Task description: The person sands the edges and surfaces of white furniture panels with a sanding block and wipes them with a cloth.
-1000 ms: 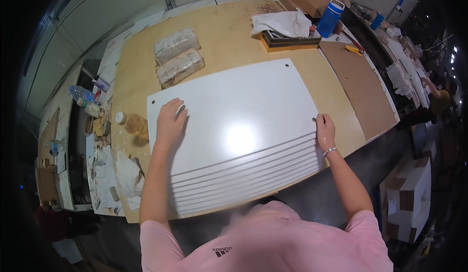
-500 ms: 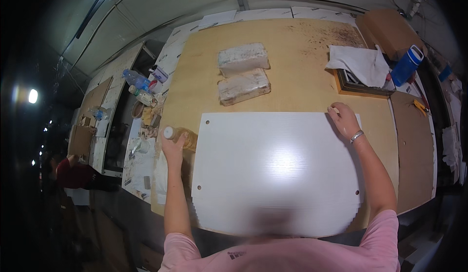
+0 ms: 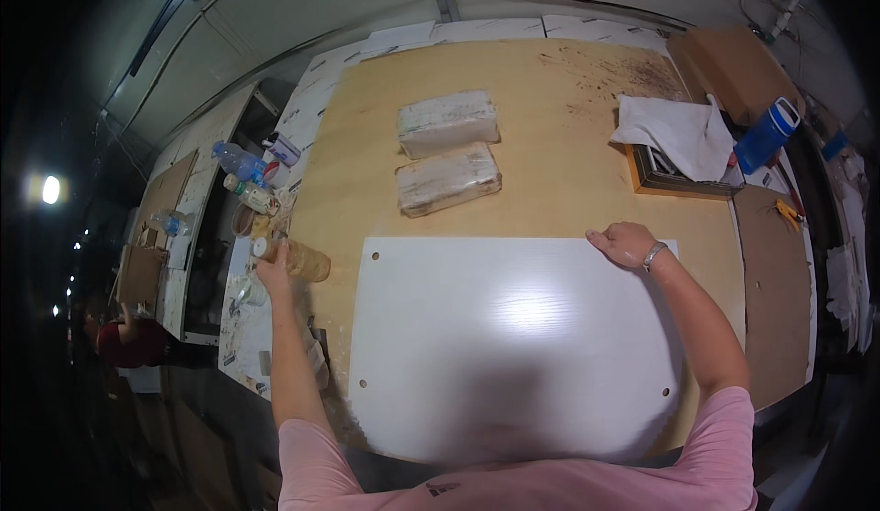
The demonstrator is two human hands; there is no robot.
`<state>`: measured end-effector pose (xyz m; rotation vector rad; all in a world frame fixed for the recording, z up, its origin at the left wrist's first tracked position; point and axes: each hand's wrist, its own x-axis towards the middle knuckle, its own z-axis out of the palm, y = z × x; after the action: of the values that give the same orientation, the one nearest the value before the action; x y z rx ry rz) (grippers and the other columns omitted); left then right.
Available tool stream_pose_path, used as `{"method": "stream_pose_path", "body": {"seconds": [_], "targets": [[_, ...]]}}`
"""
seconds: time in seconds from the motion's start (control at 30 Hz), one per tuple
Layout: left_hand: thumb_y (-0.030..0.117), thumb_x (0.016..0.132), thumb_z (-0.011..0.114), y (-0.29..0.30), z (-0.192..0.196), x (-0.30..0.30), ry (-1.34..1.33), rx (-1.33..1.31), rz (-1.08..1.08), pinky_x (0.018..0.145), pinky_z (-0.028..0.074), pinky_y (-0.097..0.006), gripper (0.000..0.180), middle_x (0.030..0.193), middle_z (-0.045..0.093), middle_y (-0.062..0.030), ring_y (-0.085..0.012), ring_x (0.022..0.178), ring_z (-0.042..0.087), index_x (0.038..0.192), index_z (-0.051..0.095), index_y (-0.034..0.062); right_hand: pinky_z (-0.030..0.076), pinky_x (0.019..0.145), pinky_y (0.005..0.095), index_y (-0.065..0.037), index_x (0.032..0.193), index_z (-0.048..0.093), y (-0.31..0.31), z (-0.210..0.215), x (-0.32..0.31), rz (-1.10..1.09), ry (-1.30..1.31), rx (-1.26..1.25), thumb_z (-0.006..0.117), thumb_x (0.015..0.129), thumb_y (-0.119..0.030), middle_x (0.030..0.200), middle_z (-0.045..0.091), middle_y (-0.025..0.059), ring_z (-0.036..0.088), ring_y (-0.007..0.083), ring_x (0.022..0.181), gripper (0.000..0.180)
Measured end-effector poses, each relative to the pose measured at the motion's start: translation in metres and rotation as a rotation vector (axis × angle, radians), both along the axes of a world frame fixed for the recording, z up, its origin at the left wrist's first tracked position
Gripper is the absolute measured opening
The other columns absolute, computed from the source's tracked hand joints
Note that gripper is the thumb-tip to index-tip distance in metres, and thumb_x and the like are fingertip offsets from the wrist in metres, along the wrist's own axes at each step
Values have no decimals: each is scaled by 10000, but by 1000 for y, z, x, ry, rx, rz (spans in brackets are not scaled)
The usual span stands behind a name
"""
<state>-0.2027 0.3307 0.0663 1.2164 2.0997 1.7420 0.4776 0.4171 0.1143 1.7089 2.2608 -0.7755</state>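
Note:
My left hand (image 3: 274,271) is closed around the neck end of a plastic bottle (image 3: 310,263) with a white cap and yellowish-brown contents. The bottle lies tilted on its side, left of a white board (image 3: 486,328). The board has a faint wood grain and holes near its corners, and lies flat in front of me. My right hand (image 3: 627,244) is at the board's far edge near the right corner, fingers curled and thumb pointing left. What those fingers hold, if anything, is hidden.
Two whitish wrapped blocks (image 3: 447,179) lie beyond the board on the tan tabletop (image 3: 541,190). Far right are a white cloth (image 3: 674,135) over a box, a blue bottle (image 3: 768,135) and a cardboard box (image 3: 733,66). More bottles (image 3: 240,161) stand left. Another person (image 3: 133,341) is far left.
My left hand has carried the bottle leftward, away from the board's edge. The right hand has drawn slightly nearer along the far edge. The whole view has shifted a little.

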Motion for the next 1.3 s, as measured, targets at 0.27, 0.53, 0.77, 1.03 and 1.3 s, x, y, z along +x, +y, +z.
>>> {"method": "stream_pose_path", "body": {"seconds": [0.27,0.53,0.77,1.03,1.3], "targets": [[138,947,642,-10,59,194,136,103,-136,929,468,-331,252,1105,675,-134,-210,988,614,1116,630,-48,498,795,469,-10,774,737,-26,6,14,-44,46,45,338,995,-556,804,694,212,653,392,808,711],[636,973,331,66,53,342,913,-1154,-661,842,499,-441,736,952,716,-222,-374,980,667,900,749,34,497,800,476,-12,793,740,-43,2,13,-15,109,-6,342,987,-564,826,690,220,648,398,825,708],[664,970,256,30,46,343,847,-1146,-850,941,466,-463,806,1007,710,-235,-403,1016,651,955,762,37,491,915,449,35,1005,738,-55,-2,27,-16,42,-203,285,953,-690,1065,688,257,647,392,1022,856],[655,966,275,2,51,354,844,-1203,-856,937,472,-463,829,975,706,-258,-412,1011,654,893,746,-24,466,976,434,66,1110,702,-85,9,29,50,22,-318,246,930,-741,1165,659,278,624,391,1107,944],[678,950,285,-13,49,358,881,-1170,-816,873,500,-464,829,886,709,-247,-419,915,673,869,759,3,476,952,442,84,1075,705,-96,8,26,61,30,-292,243,945,-722,1124,669,283,634,393,1065,937]]}}
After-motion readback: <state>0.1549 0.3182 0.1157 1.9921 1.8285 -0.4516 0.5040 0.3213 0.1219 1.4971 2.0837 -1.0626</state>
